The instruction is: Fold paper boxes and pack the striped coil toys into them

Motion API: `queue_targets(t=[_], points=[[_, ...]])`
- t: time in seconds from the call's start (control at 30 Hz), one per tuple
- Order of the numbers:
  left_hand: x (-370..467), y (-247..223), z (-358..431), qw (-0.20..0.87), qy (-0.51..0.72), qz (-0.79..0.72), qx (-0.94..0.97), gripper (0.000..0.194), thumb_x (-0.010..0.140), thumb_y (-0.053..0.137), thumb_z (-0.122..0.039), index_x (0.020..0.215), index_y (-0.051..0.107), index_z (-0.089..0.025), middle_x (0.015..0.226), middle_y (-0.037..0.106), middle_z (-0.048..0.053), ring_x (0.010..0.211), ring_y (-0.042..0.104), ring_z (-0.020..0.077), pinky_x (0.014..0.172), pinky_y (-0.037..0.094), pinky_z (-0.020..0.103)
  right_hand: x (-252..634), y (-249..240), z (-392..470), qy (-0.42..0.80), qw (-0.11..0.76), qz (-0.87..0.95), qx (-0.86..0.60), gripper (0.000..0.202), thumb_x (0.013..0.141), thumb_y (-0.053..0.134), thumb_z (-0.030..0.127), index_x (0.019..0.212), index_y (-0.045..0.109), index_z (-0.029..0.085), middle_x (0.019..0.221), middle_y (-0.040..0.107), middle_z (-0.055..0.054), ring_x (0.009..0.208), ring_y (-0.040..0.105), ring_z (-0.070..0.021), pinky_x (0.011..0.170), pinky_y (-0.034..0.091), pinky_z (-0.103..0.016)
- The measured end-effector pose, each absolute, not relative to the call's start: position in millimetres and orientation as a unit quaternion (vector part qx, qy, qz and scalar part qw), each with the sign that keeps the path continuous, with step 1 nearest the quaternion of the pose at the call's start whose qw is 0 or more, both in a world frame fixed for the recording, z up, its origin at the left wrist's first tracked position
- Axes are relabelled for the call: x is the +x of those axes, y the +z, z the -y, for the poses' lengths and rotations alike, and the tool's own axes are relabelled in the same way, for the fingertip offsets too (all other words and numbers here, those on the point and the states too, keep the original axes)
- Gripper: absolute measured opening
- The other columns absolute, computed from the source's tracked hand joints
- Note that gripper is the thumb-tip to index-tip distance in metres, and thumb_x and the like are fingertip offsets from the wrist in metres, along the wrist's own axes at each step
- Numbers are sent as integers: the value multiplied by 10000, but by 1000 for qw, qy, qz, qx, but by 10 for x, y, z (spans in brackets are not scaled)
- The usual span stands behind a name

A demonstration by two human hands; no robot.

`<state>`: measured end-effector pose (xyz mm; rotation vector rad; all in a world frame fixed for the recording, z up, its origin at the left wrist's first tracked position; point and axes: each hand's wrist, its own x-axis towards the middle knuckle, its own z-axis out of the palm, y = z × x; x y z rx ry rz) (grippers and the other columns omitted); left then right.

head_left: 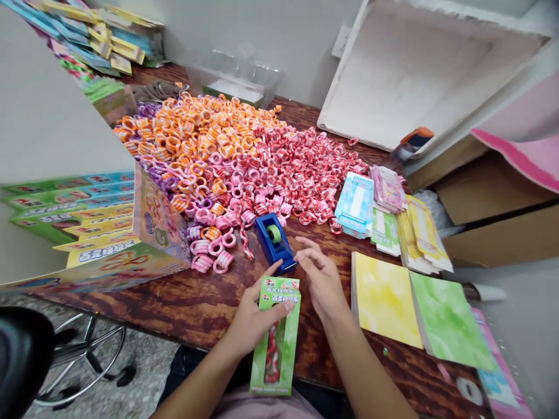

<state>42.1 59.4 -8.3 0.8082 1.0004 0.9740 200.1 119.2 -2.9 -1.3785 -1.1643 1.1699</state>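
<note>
My left hand (251, 323) grips a green printed box (289, 355), its thumb across the front and fingers behind. Through the box's window shows a red-and-white twisted toy (272, 355). Just beyond the box stands a blue tape dispenser (278, 249) with a green roll (274, 233) in it. A left fingertip comes close to the dispenser's near end. My right hand (322, 282) is at the dispenser's cutting end, thumb and forefinger pinched together; whether tape lies between them is too small to see.
A large heap of orange, red, pink and purple coiled toys (244, 151) covers the table's back. Flat box blanks (356, 203) and yellow (384, 297) and green (449, 317) card stacks lie right. A display carton (159, 233) with boxes stands left; a stool (87, 361) is below.
</note>
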Motion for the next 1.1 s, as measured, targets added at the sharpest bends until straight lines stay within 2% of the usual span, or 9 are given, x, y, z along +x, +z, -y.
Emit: queue_targets(t=[0.17, 0.23, 0.47, 0.6, 0.8, 0.87, 0.93, 1.0, 1.1], points=[[389, -156, -582, 705, 452, -415, 355, 452, 791, 878, -433, 1137, 815, -149, 1206, 786, 139, 925, 735, 265, 916, 551, 360, 1978, -157, -941, 428, 494, 459, -602, 343, 835, 777, 495, 672, 671, 213, 950, 600, -46, 969, 565, -230, 923, 434, -372], [381, -170, -578, 707, 462, -408, 348, 426, 788, 883, -412, 1121, 820, -155, 1322, 745, 155, 1010, 739, 287, 949, 549, 361, 1970, -198, -865, 431, 494, 455, -603, 357, 835, 768, 504, 664, 653, 213, 882, 579, -26, 902, 559, -212, 861, 451, -343], [386, -167, -578, 699, 464, -418, 349, 416, 781, 885, -399, 1102, 826, -141, 1488, 641, 186, 1107, 734, 325, 994, 556, 376, 1945, -238, -843, 499, 463, 440, -586, 365, 848, 736, 536, 726, 647, 205, 668, 670, -2, 629, 610, -170, 610, 485, -277], [389, -138, -580, 712, 464, -410, 331, 414, 753, 907, -365, 1101, 829, -155, 1499, 636, 168, 1046, 750, 300, 931, 565, 342, 1902, -300, -880, 485, 476, 425, -598, 357, 865, 727, 529, 741, 611, 215, 619, 646, 13, 565, 592, -158, 555, 473, -267], [395, -135, -581, 706, 457, -424, 335, 551, 771, 897, -411, 1230, 779, -130, 1252, 780, 159, 937, 744, 265, 857, 559, 322, 2051, -262, -833, 469, 494, 407, -608, 405, 865, 735, 582, 755, 613, 211, 586, 611, 26, 518, 574, -148, 529, 469, -269], [392, -143, -575, 700, 457, -427, 345, 523, 774, 893, -419, 1202, 794, -135, 1367, 726, 170, 976, 745, 277, 867, 562, 322, 2148, -154, -743, 489, 487, 418, -590, 377, 857, 779, 543, 782, 665, 192, 628, 644, 7, 565, 602, -143, 570, 486, -262], [379, -132, -558, 688, 465, -428, 357, 469, 762, 902, -411, 1138, 821, -141, 1514, 622, 171, 1112, 726, 318, 938, 557, 325, 2233, -18, -628, 522, 477, 430, -561, 350, 864, 797, 512, 798, 682, 187, 663, 664, 1, 565, 597, -125, 564, 474, -247], [350, -87, -532, 676, 466, -430, 376, 452, 775, 892, -412, 1138, 826, -152, 1541, 599, 170, 1216, 693, 350, 989, 551, 331, 2300, 120, -517, 564, 468, 432, -526, 370, 884, 777, 529, 785, 653, 195, 650, 648, 17, 472, 519, -91, 481, 412, -227], [275, 43, -488, 657, 449, -434, 421, 449, 809, 864, -420, 1177, 813, -169, 1537, 603, 171, 1183, 719, 353, 925, 589, 336, 2376, 310, -410, 618, 450, 430, -481, 379, 889, 782, 528, 779, 636, 196, 593, 610, 41, 386, 387, -53, 399, 299, -201]])
